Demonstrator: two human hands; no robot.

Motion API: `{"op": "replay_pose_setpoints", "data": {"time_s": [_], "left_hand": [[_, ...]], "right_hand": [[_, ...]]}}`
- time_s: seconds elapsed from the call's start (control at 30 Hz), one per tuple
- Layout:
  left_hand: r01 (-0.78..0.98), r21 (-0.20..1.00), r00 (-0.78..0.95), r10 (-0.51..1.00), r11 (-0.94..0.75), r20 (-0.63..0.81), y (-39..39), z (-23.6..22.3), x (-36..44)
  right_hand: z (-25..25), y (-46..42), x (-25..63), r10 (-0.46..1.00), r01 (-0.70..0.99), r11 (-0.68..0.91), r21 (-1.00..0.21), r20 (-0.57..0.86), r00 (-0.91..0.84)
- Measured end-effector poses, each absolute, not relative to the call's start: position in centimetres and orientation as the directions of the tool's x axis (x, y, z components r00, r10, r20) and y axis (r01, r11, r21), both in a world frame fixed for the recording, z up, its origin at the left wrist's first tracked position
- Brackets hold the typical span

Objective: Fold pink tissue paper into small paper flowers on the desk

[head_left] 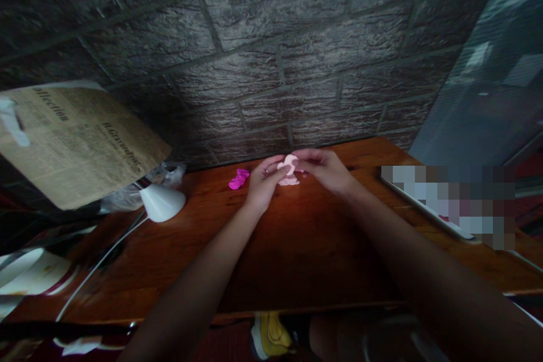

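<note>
Material, pale pink and soft-looking, in a small rounded piece [291, 162], sits right between your left hand [263, 181] and your right hand [328, 168], over the brown wooden tabletop [297, 249]. Neither hand is clearly nearer; its long axis is too small to call. Both grips are narrow, pinching that piece from either side. More pale pink, crumpled material [289, 181] shows just below, joined or separate, you can't tell. Leftward, a bright magenta, crumpled lump [239, 179] lies just beside your left hand.
</note>
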State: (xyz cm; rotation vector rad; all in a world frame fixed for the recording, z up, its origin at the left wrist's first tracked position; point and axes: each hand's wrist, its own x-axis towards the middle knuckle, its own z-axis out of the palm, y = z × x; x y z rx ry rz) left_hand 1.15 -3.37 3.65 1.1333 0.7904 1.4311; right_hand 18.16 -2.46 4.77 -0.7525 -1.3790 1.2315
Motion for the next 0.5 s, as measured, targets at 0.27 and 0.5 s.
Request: {"op": "replay_pose_setpoints", "data": {"time_s": [0.27, 0.5], "left_hand": [[-0.338, 0.92, 0.015, 0.977, -0.197, 0.214, -3.44, 3.78, 1.2], [-0.356, 0.92, 0.034, 0.982, -0.162, 0.186, -3.39, 3.78, 1.22]], "right_hand": [[5.16, -2.77, 18.15, 0.929, -0.183, 0.252, -0.95, 0.29, -0.23], [5.17, -2.66, 18.12, 0.926, -0.146, 0.266, -0.953, 0.295, -0.237]]}}
